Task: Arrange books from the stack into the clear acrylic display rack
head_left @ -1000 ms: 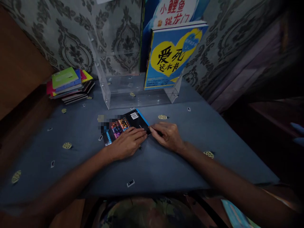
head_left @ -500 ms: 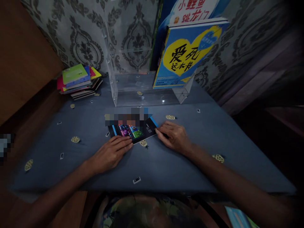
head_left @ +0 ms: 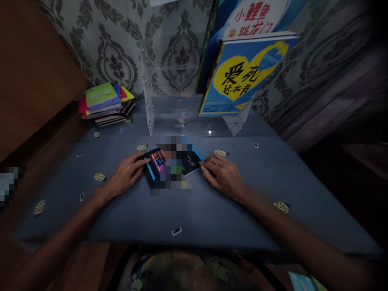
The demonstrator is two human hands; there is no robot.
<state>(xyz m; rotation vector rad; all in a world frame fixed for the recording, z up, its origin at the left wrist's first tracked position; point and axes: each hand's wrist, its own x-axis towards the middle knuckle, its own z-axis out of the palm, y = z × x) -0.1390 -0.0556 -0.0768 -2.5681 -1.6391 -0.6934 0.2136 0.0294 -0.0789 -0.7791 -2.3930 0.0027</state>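
Note:
A thin dark book (head_left: pixel 192 162) with blue strips and small colourful pictures lies tilted on the table; blurred blocks hide its middle. At its left edge is my left hand (head_left: pixel 127 173), one finger over the cover and the others along the side, closed on that edge. My right hand (head_left: pixel 223 176) pinches the book's right edge with curled fingers. Both forearms reach in from the near side.
Behind the book stands a clear acrylic rack (head_left: pixel 182 128). A blue book with a yellow heart (head_left: pixel 235 79) leans in it, before another blue book (head_left: pixel 257 18). A stack of books (head_left: pixel 103 101) sits at the back left. A blue cloth with pineapples covers the table (head_left: pixel 212 226).
My left hand has moved from the book's near edge to its left edge. The right hand stays at the right edge. The view has shifted slightly.

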